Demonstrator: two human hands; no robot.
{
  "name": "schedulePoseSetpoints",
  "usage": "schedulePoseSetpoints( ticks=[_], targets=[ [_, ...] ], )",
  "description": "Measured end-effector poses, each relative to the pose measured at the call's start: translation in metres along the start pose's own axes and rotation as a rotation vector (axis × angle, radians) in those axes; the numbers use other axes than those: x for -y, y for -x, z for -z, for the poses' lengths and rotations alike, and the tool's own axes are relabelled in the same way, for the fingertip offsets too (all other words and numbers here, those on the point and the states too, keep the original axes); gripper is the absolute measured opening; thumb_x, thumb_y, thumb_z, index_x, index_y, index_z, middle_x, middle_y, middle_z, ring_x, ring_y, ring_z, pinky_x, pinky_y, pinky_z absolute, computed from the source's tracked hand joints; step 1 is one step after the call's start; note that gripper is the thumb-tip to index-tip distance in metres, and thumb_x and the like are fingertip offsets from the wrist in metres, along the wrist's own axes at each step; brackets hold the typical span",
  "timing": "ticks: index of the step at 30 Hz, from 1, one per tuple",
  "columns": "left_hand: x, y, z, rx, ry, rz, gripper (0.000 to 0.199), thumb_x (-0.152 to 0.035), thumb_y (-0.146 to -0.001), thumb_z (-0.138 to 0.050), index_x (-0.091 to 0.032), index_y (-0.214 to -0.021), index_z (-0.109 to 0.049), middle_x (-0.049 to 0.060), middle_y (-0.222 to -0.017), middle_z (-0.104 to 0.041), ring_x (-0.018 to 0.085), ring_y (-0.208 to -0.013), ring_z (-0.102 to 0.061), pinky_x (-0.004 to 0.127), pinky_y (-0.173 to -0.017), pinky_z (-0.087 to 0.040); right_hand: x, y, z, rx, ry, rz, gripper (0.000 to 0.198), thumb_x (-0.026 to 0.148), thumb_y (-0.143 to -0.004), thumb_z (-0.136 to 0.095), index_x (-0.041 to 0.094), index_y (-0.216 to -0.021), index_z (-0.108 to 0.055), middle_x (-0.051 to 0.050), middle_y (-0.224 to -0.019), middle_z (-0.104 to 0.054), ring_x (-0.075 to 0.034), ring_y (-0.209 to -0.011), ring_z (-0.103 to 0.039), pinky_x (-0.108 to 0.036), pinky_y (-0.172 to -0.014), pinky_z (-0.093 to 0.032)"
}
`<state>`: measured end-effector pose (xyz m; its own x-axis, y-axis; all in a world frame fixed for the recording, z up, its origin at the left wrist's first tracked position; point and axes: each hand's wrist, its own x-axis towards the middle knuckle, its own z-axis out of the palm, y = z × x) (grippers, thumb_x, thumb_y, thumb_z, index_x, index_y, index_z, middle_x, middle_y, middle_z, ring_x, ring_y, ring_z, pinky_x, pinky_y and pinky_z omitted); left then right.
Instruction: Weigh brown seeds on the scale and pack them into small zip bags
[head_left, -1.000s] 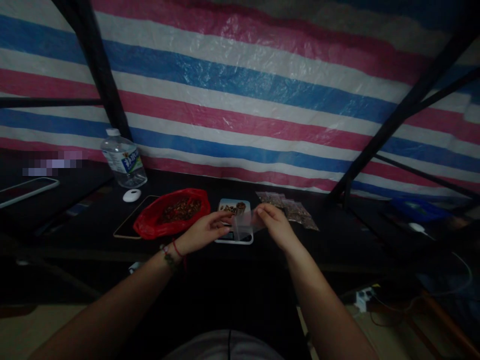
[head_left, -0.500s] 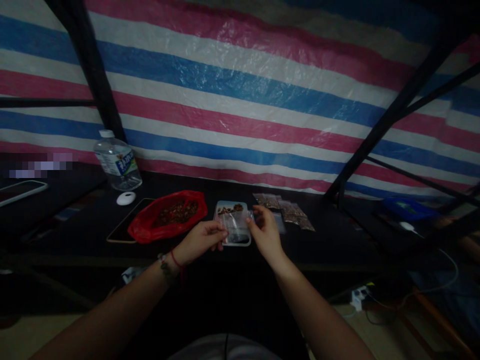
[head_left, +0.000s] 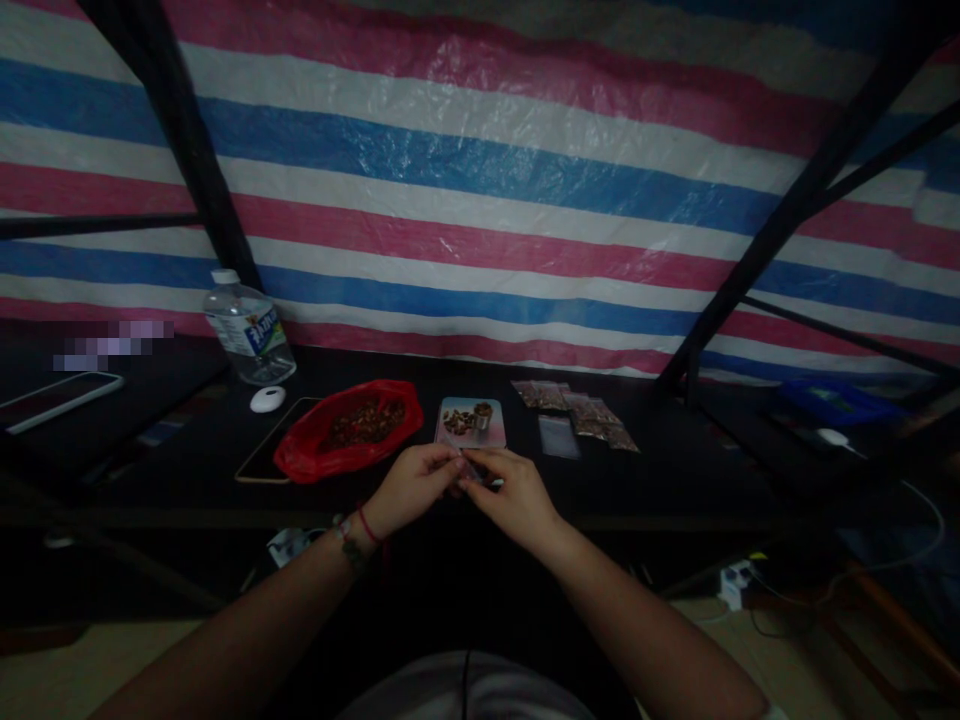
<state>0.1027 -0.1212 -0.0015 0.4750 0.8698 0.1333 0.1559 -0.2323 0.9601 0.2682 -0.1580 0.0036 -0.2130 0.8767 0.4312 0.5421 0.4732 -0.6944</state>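
1. Striped tarpaulin (head_left: 480, 200) in red, white and blue hangs behind our dark bench (head_left: 675, 480), with black frame bars crossing in front of it.
2. Our left hand (head_left: 412, 487) and right hand (head_left: 510, 495) meet at the near edge of the bench, fingertips pinched together on a small clear plastic bag (head_left: 469, 470); it is mostly hidden between the fingers, so we cannot tell what it contains.
3. Just beyond our hands lies a small digital scale (head_left: 471, 423) with a little heap of brown pieces and a small cup on its platform.
4. Left of the scale sits an open red plastic bag (head_left: 346, 430) filled with the same brown pieces, resting partly on a dark flat tablet (head_left: 259, 455).
5. Right of the scale lies one empty clear bag (head_left: 559, 437), and past it a row of filled small bags (head_left: 592, 415) overlapping each other.
6. Far left, a water bottle (head_left: 247, 330) stands by the tarpaulin, its white cap (head_left: 267, 399) lying beside it.
7. A phone (head_left: 56, 400) lies at the left edge of the view.
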Motion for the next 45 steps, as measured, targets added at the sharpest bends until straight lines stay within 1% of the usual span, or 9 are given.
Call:
schedulePoseSetpoints(
  ticks=[9, 13, 16, 20, 25, 31, 36, 40, 45],
  targets=[
    [-0.006, 0.004, -0.001, -0.006, -0.242, -0.083, 0.03, -0.035, -0.085, -0.051, -0.013, -0.068, -0.065, -0.001, -0.054, -0.057, 0.01, -0.051, -0.053, 0.019, -0.05, -0.039, 0.001, -0.002, 0.001, 0.052, -0.085, -0.014, 0.03, 0.012, -0.078, -0.057, 0.026, -0.101, -0.071, -0.002, -0.092, -0.073, -0.017, -0.08, -0.066, -0.027, -0.074, -0.05],
    [-0.005, 0.005, -0.002, 0.008, -0.278, -0.113, 0.03, -0.034, -0.087, -0.049, -0.014, -0.07, -0.064, -0.001, -0.057, -0.059, 0.009, -0.052, -0.054, 0.018, -0.052, -0.04, -0.003, -0.005, 0.007, 0.126, -0.183, -0.032, 0.025, 0.017, -0.082, -0.054, 0.026, -0.097, -0.072, 0.0, -0.092, -0.073, -0.017, -0.081, -0.067, -0.027, -0.075, -0.049],
    [-0.005, 0.006, -0.003, 0.034, -0.297, -0.125, 0.03, -0.033, -0.087, -0.048, -0.014, -0.07, -0.063, 0.0, -0.059, -0.059, 0.009, -0.052, -0.054, 0.018, -0.052, -0.04, -0.008, -0.006, 0.012, 0.163, -0.206, -0.08, 0.023, 0.02, -0.084, -0.05, 0.023, -0.087, -0.074, 0.001, -0.082, -0.073, -0.016, -0.075, -0.066, -0.024, -0.068, -0.048],
    [-0.005, 0.007, -0.005, 0.054, -0.358, -0.133, 0.033, -0.034, -0.087, -0.047, -0.014, -0.065, -0.061, -0.001, -0.057, -0.058, 0.01, -0.053, -0.053, 0.018, -0.052, -0.038, -0.01, -0.004, 0.01, 0.072, -0.008, -0.059, 0.017, 0.017, -0.079, -0.054, 0.019, -0.072, -0.07, 0.0, -0.069, -0.067, -0.014, -0.063, -0.06, -0.022, -0.059, -0.042],
    [-0.003, 0.006, -0.009, 0.0, -0.386, -0.114, 0.025, -0.023, -0.079, -0.049, -0.014, -0.057, -0.059, -0.002, -0.052, -0.054, 0.009, -0.051, -0.048, 0.018, -0.049, -0.033, -0.006, 0.0, 0.004, 0.006, 0.308, 0.025, 0.012, 0.014, -0.074, -0.055, 0.018, -0.064, -0.06, -0.002, -0.066, -0.06, -0.015, -0.065, -0.055, -0.025, -0.063, -0.04],
    [-0.001, 0.005, -0.011, -0.083, -0.373, 0.03, 0.026, -0.024, -0.074, -0.047, -0.015, -0.049, -0.05, -0.004, -0.044, -0.047, 0.009, -0.046, -0.043, 0.019, -0.046, -0.029, -0.012, -0.003, 0.008, -0.113, 0.397, 0.03, 0.008, 0.012, -0.074, -0.052, 0.018, -0.073, -0.056, -0.003, -0.072, -0.056, -0.017, -0.07, -0.054, -0.027, -0.066, -0.044],
    [0.001, 0.003, -0.009, -0.046, -0.378, 0.082, 0.028, -0.03, -0.077, -0.046, -0.016, -0.054, -0.054, -0.003, -0.046, -0.051, 0.01, -0.045, -0.047, 0.02, -0.045, -0.031, -0.012, -0.001, 0.006, 0.055, 0.366, 0.167, 0.023, 0.005, -0.076, -0.047, 0.018, -0.089, -0.061, -0.008, -0.101, -0.06, -0.017, -0.091, -0.058, -0.028, -0.078, -0.048],
    [0.003, 0.003, -0.009, 0.036, -0.426, 0.047, 0.031, -0.033, -0.081, -0.046, -0.016, -0.057, -0.056, -0.002, -0.048, -0.054, 0.011, -0.045, -0.049, 0.02, -0.045, -0.031, -0.011, 0.001, 0.005, 0.149, 0.391, 0.156, 0.023, 0.009, -0.082, -0.05, 0.019, -0.096, -0.065, -0.009, -0.105, -0.063, -0.018, -0.096, -0.06, -0.03, -0.085, -0.048],
    [-0.001, 0.006, -0.008, 0.114, -0.59, -0.104, 0.034, -0.032, -0.086, -0.044, -0.016, -0.06, -0.058, -0.001, -0.055, -0.057, 0.011, -0.051, -0.05, 0.022, -0.049, -0.033, -0.015, -0.001, 0.005, 0.22, 0.367, 0.139, 0.026, 0.006, -0.082, -0.05, 0.019, -0.096, -0.068, -0.007, -0.099, -0.067, -0.016, -0.091, -0.062, -0.027, -0.083, -0.048]
  ],
)
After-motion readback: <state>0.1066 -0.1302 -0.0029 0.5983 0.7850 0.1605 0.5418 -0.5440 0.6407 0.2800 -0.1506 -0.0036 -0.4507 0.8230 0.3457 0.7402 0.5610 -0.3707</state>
